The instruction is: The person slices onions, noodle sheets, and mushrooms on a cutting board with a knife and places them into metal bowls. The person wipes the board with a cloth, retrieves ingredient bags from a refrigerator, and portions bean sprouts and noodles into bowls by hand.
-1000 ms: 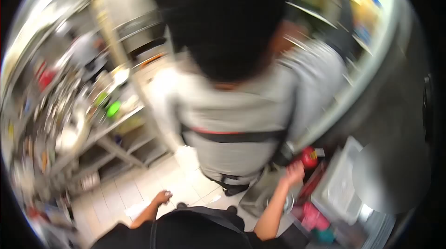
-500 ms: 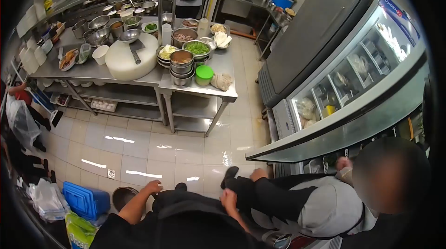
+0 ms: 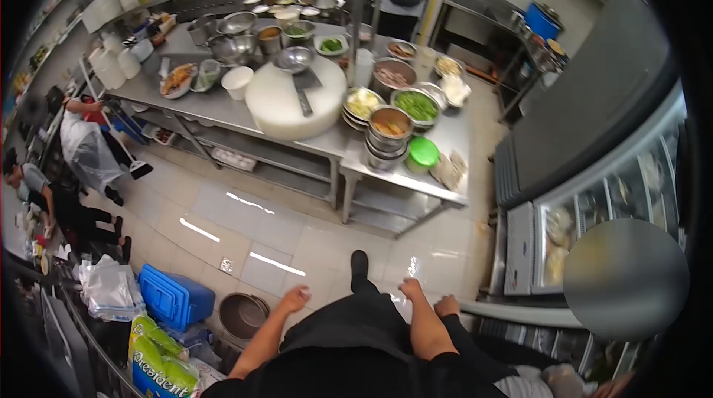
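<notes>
My left hand (image 3: 295,298) hangs over the floor at my left side, fingers loosely bent and apart, with nothing in it. It is nearest to a dark round tub (image 3: 243,316) on the floor, without touching it. My right hand (image 3: 409,288) is lowered in front of my right side, also empty, its fingers loosely curled. Just right of it is a co-worker's hand (image 3: 447,307); that person is mostly at the lower right edge. Ahead, a steel table (image 3: 453,183) carries a thick white round chopping block (image 3: 286,112) with a cleaver (image 3: 304,97) and a metal bowl (image 3: 294,59) on top.
Bowls of chopped greens (image 3: 416,105) and a green-lidded tub (image 3: 422,154) stand on the table. At right is a glass-door fridge (image 3: 594,205), its door reaching low across. A blue bin (image 3: 174,298) and tissue packs (image 3: 160,361) lie left. Two people (image 3: 85,145) are farther left, one with a broom.
My view has turned left, so the table sits farther right and more of the left side shows. My foot is farther forward. The co-worker has dropped toward the lower right edge.
</notes>
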The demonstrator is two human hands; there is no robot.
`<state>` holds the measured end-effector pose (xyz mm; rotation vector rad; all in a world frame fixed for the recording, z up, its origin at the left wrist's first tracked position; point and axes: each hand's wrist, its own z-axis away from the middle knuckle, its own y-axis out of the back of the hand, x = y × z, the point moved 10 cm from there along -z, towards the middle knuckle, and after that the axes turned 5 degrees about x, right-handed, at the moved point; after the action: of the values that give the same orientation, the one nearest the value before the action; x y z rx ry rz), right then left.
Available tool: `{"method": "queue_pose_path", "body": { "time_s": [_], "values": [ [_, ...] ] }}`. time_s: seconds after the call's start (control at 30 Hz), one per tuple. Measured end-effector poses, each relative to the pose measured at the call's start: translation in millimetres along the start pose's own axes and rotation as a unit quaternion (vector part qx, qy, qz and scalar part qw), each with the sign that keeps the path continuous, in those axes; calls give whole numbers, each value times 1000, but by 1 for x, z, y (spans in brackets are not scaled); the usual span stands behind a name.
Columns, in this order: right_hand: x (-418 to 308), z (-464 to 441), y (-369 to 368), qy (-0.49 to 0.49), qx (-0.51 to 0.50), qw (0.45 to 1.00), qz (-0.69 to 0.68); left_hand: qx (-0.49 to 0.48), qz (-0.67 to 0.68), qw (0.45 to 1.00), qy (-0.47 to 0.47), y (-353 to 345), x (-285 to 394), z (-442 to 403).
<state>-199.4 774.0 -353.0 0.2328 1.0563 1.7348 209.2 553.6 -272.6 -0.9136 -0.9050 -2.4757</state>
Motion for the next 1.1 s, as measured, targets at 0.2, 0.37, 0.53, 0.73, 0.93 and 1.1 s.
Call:
{"method": "queue_pose_path", "body": {
  "time_s": [0.2,0.37,0.53,0.73,0.93,1.1],
  "values": [
    [33,-11,35,-220,-47,925,-307,-15,-58,987,148,-4,-53,6],
    [58,-78,45,-190,-106,947,-237,-29,-114,990,82,29,-38,-58],
    [24,-103,74,-179,-82,949,-246,199,154,954,163,111,-2,-144],
    [-61,-118,101,-110,-99,967,-206,264,210,940,58,220,118,-200],
    [-103,-120,86,-151,-90,957,-231,320,388,864,26,359,166,-240],
    [-148,-77,41,-168,-98,936,-292,406,537,735,-77,557,241,-290]
  ]
}}
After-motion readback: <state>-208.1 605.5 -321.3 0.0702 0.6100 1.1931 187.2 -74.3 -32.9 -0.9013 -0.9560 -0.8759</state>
